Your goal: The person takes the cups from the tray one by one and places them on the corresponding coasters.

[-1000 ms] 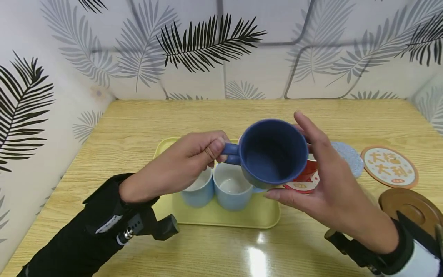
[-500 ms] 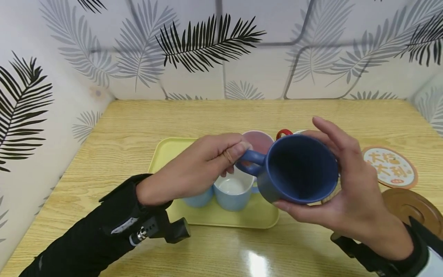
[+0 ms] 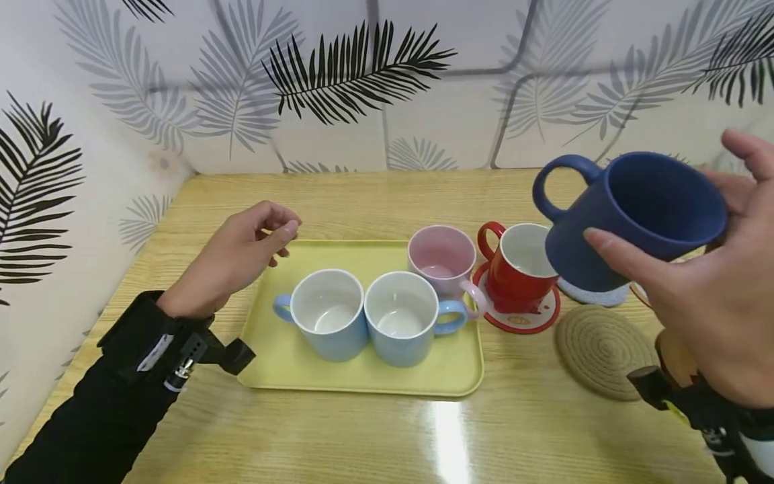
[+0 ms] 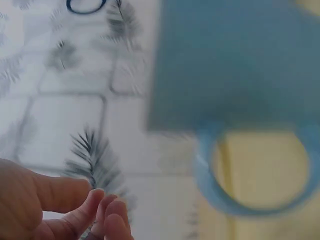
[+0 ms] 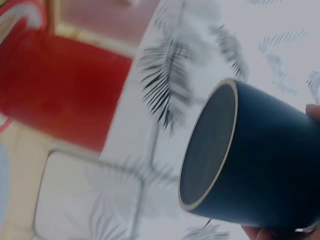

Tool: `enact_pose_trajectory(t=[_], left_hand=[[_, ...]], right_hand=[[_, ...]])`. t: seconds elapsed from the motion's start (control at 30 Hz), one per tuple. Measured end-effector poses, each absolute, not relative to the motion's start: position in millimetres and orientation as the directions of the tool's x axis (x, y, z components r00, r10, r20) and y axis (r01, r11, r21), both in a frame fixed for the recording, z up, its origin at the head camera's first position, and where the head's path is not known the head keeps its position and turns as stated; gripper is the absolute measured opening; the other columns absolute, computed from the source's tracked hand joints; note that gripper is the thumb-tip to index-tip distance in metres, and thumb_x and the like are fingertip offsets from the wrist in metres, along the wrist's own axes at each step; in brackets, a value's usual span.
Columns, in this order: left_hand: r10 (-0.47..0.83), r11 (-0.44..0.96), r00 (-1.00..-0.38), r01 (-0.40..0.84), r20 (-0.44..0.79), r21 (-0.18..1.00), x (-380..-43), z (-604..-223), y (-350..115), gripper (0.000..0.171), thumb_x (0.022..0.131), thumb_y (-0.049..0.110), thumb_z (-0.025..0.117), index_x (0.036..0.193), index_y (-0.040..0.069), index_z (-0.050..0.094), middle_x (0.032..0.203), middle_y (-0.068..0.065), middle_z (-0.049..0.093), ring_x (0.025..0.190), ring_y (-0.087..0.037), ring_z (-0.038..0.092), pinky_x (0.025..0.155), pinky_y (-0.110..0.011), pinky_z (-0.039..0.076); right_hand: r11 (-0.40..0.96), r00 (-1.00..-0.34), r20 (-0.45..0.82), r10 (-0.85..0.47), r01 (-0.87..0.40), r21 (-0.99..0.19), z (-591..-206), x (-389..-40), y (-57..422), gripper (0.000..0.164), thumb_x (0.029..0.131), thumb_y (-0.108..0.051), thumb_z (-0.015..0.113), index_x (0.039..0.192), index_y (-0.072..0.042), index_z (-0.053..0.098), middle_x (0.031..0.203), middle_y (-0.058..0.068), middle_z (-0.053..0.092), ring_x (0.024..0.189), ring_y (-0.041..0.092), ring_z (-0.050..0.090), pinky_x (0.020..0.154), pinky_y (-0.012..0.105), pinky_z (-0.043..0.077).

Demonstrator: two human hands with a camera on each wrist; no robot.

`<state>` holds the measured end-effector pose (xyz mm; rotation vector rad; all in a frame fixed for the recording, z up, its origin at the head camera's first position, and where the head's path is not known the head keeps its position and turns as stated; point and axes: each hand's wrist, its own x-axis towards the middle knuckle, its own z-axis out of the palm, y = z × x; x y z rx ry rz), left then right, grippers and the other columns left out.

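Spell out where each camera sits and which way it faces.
Head: on the head, facing forward and down at the table and yellow tray; shows the left hand, right hand and black left sleeve.
Left wrist: on that wrist, facing a blurred light-blue mug and the leaf-patterned wall; the left hand shows at lower left.
Right wrist: on that wrist, facing the underside of the dark blue mug, with the red mug at upper left; only bits of the right hand show.
Head and right wrist views share both those last mugs.
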<state>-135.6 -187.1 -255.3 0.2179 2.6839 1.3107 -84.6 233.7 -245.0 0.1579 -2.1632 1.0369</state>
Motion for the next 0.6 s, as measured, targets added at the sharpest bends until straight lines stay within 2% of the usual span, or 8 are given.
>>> enact_pose_trajectory(t=[0.1,0.17,0.23,0.37,0.47,0.6], left_hand=[[0.152,0.665,-0.980,0.006,-0.127,0.747,-142,-274,-207,0.033,0.108,0.025,0.048,0.128,0.000,0.054,0.114,-0.015,0.056,0.096,-0.028,0.057,0.080,-0.032,0.049],[0.145,0.688,-0.976,-0.017,-0.161,0.725,-145,-286,-217,0.032,0.108,0.024,0.049,0.126,-0.002,0.056,0.112,-0.017,0.056,0.095,-0.029,0.057,0.080,-0.034,0.049],[0.151,0.710,-0.971,-0.024,-0.184,0.704,-146,-297,-222,0.030,0.107,0.023,0.051,0.121,-0.003,0.058,0.109,-0.016,0.058,0.093,-0.028,0.058,0.080,-0.033,0.049],[0.175,0.739,-0.958,-0.024,-0.227,0.674,-145,-313,-225,0.026,0.104,0.022,0.058,0.111,-0.002,0.063,0.098,-0.012,0.060,0.086,-0.024,0.056,0.073,-0.031,0.047],[0.193,0.754,-0.946,-0.026,-0.259,0.656,-145,-321,-221,0.022,0.101,0.019,0.062,0.105,-0.002,0.066,0.092,-0.010,0.060,0.083,-0.023,0.053,0.069,-0.031,0.044],[0.199,0.775,-0.934,-0.037,-0.298,0.631,-146,-325,-217,0.019,0.099,0.016,0.063,0.103,-0.002,0.067,0.093,-0.010,0.062,0.083,-0.022,0.052,0.068,-0.030,0.042]], right_hand=[[0.759,-0.736,0.606,0.303,-0.197,-0.620,-249,-89,245,0.095,0.073,-0.024,0.090,0.152,-0.026,0.036,0.135,0.013,0.061,0.121,0.003,0.053,0.104,0.015,0.032],[0.757,-0.734,0.584,0.347,-0.149,-0.637,-254,-95,250,0.094,0.075,-0.027,0.088,0.153,-0.027,0.036,0.137,0.012,0.059,0.127,0.012,0.052,0.106,0.017,0.032],[0.734,-0.743,0.553,0.377,-0.124,-0.667,-262,-101,254,0.096,0.077,-0.026,0.087,0.154,-0.029,0.030,0.137,0.005,0.056,0.123,0.015,0.054,0.101,0.015,0.037],[0.682,-0.766,0.471,0.438,-0.059,-0.729,-278,-115,261,0.095,0.077,-0.027,0.087,0.152,-0.033,0.030,0.130,-0.002,0.054,0.113,0.009,0.053,0.096,0.016,0.043],[0.679,-0.787,0.382,0.485,0.063,-0.732,-289,-122,263,0.094,0.077,-0.037,0.086,0.151,-0.039,0.028,0.135,0.008,0.056,0.120,0.019,0.053,0.094,0.021,0.043],[0.689,-0.820,0.308,0.482,0.137,-0.712,-299,-129,267,0.094,0.078,-0.044,0.083,0.153,-0.031,0.028,0.141,0.023,0.054,0.126,0.039,0.052,0.089,0.039,0.041]])
